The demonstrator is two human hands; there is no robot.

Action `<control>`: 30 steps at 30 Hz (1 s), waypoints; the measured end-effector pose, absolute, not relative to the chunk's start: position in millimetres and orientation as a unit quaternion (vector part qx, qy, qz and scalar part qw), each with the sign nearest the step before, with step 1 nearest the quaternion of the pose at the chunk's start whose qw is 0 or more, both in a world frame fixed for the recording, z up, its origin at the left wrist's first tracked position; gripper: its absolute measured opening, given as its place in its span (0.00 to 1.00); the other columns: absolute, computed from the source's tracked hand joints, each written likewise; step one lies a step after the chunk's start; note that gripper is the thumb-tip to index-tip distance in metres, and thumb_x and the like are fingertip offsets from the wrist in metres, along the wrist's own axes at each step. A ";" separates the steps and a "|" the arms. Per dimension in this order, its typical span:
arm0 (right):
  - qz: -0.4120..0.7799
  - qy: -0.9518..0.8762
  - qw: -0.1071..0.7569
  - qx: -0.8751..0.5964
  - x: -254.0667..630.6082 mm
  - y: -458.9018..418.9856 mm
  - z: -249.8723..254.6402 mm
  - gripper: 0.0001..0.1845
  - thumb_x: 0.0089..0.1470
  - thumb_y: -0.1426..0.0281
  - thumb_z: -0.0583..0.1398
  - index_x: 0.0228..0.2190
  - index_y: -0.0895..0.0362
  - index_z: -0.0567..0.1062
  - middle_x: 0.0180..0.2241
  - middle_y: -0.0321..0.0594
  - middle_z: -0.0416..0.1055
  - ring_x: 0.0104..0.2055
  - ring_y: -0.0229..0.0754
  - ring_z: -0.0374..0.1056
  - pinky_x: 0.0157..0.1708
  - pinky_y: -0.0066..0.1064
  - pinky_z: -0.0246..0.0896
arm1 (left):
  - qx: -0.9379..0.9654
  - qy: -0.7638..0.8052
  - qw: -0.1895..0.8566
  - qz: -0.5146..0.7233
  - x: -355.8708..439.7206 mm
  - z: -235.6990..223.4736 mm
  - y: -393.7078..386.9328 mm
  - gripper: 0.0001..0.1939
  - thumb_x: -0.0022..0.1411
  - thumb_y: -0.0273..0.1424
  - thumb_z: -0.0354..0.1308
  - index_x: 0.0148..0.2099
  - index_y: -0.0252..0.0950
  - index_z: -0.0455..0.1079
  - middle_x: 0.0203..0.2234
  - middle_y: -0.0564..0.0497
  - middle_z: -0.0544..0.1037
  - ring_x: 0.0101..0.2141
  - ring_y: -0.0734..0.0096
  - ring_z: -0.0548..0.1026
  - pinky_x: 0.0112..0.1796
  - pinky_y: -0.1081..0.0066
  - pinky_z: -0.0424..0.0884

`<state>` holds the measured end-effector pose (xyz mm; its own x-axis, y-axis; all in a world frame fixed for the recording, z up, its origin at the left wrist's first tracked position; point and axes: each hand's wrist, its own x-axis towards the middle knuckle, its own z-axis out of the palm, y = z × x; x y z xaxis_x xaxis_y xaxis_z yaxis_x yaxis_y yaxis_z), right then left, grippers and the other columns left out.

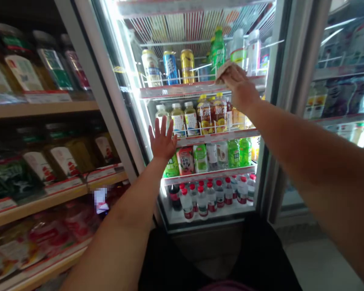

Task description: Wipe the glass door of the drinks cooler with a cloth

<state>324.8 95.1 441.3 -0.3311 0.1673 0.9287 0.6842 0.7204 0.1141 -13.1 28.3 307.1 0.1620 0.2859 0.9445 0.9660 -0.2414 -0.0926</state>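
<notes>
My right hand (pixel 239 83) holds a folded beige cloth (pixel 224 72) against the front edge of the upper shelf (pixel 182 89) in a lit drinks fridge. Just behind the cloth stands a green bottle (pixel 219 48). To its left are a gold can (pixel 187 65), a blue can (pixel 170 67) and a white can (pixel 151 66). My left hand (pixel 163 141) is stretched out with its fingers spread, in front of the pale-labelled bottles on the second shelf. I cannot tell whether its palm touches anything.
Tea bottles (pixel 204 115) line the second shelf, green bottles (pixel 233 153) the third, and red-capped water bottles (pixel 202 202) the fridge floor. Wooden shelves (pixel 81 106) with bottles stand left. A metal frame (pixel 288 101) and another fridge are right.
</notes>
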 end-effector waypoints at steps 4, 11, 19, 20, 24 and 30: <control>-0.249 -0.748 0.532 -0.309 309.7 109.1 417.9 0.30 0.71 0.70 0.51 0.69 0.62 0.55 0.75 0.41 0.40 0.77 0.47 0.31 0.75 0.56 0.27 | -0.663 -0.481 0.369 -0.439 -11.6 307.4 27.8 0.33 0.73 0.48 0.47 0.74 0.45 0.54 0.74 0.50 0.49 0.74 0.55 0.36 0.71 0.46 0.26; -0.257 -0.772 0.465 -0.349 320.6 96.0 426.4 0.27 0.74 0.67 0.47 0.69 0.61 0.53 0.75 0.40 0.40 0.77 0.46 0.34 0.76 0.52 0.30 | -0.672 -0.497 0.333 -0.437 -10.1 307.4 26.3 0.34 0.72 0.47 0.48 0.75 0.44 0.53 0.74 0.51 0.46 0.73 0.53 0.33 0.70 0.46 0.23; -0.227 -0.773 0.495 -0.324 321.9 105.6 392.0 0.30 0.75 0.64 0.46 0.70 0.67 0.48 0.74 0.43 0.44 0.76 0.42 0.34 0.76 0.46 0.35 | -0.679 -0.497 0.316 -0.439 -10.7 305.6 26.0 0.33 0.72 0.47 0.48 0.75 0.47 0.52 0.75 0.55 0.44 0.73 0.56 0.29 0.70 0.46 0.22; -0.223 -0.774 0.502 -0.315 323.0 109.5 387.8 0.30 0.74 0.61 0.46 0.70 0.62 0.49 0.74 0.36 0.46 0.76 0.36 0.34 0.76 0.42 0.35 | -0.678 -0.498 0.317 -0.437 -10.7 305.5 25.9 0.33 0.73 0.47 0.48 0.75 0.47 0.52 0.75 0.55 0.44 0.73 0.56 0.29 0.70 0.47 0.22; -0.229 -0.774 0.516 -0.287 326.2 124.2 372.8 0.25 0.73 0.53 0.41 0.64 0.47 0.58 0.68 0.22 0.59 0.74 0.21 0.32 0.77 0.32 0.31 | -0.676 -0.502 0.320 -0.435 -9.1 306.1 23.6 0.32 0.73 0.45 0.48 0.75 0.46 0.53 0.75 0.55 0.45 0.73 0.57 0.30 0.71 0.48 0.22; -0.233 -0.780 0.507 -0.284 324.5 118.2 338.2 0.27 0.73 0.64 0.46 0.65 0.65 0.63 0.73 0.45 0.48 0.77 0.45 0.35 0.75 0.51 0.37 | -0.679 -0.495 0.322 -0.435 -8.0 305.4 20.1 0.33 0.71 0.44 0.51 0.75 0.47 0.53 0.74 0.55 0.46 0.73 0.58 0.30 0.71 0.47 0.24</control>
<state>324.5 118.2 338.2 -0.3255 0.2069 0.9226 0.6790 0.7303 0.0757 -8.0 20.1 305.4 0.1303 0.3932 0.9102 0.9532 -0.3023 -0.0058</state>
